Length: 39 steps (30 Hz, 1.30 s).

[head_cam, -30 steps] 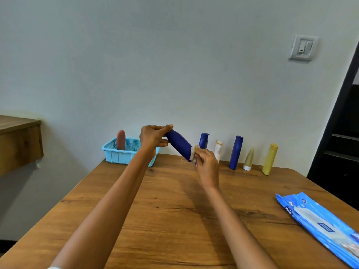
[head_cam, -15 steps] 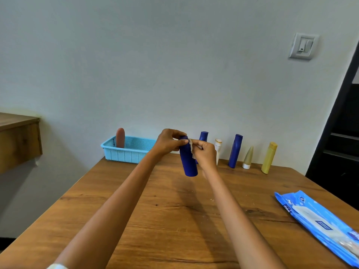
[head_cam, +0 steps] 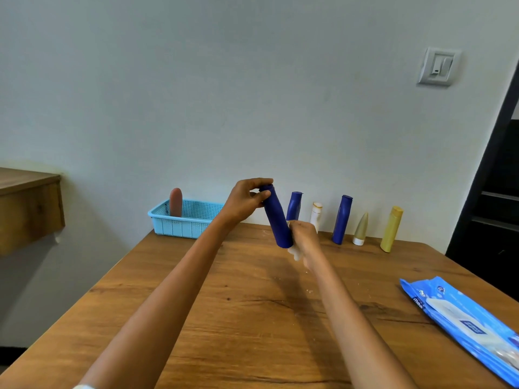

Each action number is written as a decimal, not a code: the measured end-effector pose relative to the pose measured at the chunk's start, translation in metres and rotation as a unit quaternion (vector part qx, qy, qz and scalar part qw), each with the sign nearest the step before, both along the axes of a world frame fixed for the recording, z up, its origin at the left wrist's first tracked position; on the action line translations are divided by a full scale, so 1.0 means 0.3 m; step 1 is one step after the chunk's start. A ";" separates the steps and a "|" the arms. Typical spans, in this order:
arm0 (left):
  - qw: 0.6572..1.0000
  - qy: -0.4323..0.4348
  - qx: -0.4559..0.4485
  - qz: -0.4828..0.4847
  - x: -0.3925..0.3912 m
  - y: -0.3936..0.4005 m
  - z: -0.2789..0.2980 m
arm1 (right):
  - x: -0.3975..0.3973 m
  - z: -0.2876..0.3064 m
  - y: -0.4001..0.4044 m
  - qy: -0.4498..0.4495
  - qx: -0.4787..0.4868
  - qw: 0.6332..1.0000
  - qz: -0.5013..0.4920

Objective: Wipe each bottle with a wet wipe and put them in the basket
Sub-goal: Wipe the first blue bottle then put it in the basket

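My left hand [head_cam: 247, 199] pinches the top end of a dark blue bottle [head_cam: 276, 219] held above the table, tilted with its lower end toward the right. My right hand [head_cam: 304, 237] grips a white wet wipe [head_cam: 296, 252] against the bottle's lower end. A light blue basket [head_cam: 185, 224] stands at the back left with a reddish-brown bottle [head_cam: 176, 202] upright in it. Along the wall stand a second blue bottle [head_cam: 294, 204], a white bottle [head_cam: 316, 211], a third blue bottle [head_cam: 342, 219], a cream tube [head_cam: 361, 228] and a yellow bottle [head_cam: 391, 228].
A blue pack of wet wipes [head_cam: 463, 324] lies at the right edge of the wooden table [head_cam: 224, 318]. A wooden shelf [head_cam: 28, 206] juts from the left wall. A dark doorway [head_cam: 497, 209] is at the right.
The bottle swung from lying slanted to nearly upright, and my right hand with the wipe slid from its upper part down to its lower end.
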<state>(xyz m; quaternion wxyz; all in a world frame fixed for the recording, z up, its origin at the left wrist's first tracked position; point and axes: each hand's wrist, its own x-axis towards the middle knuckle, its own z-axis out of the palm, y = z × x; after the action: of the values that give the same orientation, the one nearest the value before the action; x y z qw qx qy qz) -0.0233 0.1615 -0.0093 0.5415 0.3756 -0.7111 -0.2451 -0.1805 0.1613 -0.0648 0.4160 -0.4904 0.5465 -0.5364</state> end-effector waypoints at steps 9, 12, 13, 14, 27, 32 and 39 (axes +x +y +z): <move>0.994 -0.057 -0.052 0.074 -0.004 -0.007 -0.016 | -0.016 -0.046 -0.033 -0.180 0.098 0.978 0.042; 0.988 -0.112 -0.075 0.073 -0.009 -0.006 -0.026 | -0.018 -0.058 -0.036 -0.152 0.108 0.982 0.041; 0.984 -0.140 -0.084 0.072 -0.009 -0.005 -0.032 | -0.018 -0.063 -0.036 -0.142 0.113 0.983 0.042; 0.977 -0.175 -0.095 0.073 -0.011 -0.006 -0.040 | -0.016 -0.062 -0.032 -0.137 0.114 0.983 0.049; 0.987 -0.130 -0.033 0.087 -0.001 -0.013 -0.053 | -0.023 0.012 -0.037 -0.460 0.015 0.888 0.020; 0.992 -0.098 -0.032 0.071 -0.017 -0.001 -0.040 | 0.011 0.035 0.000 -0.401 -0.017 0.915 0.039; 0.994 -0.056 -0.024 0.091 -0.002 -0.016 -0.032 | 0.030 0.007 0.024 0.003 -0.081 0.997 -0.019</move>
<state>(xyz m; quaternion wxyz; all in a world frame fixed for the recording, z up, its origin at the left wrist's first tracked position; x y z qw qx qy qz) -0.0239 0.1566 -0.0189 0.5297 0.4389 -0.7088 -0.1560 -0.1716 0.1684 -0.0628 0.3629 -0.5135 0.5117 -0.5854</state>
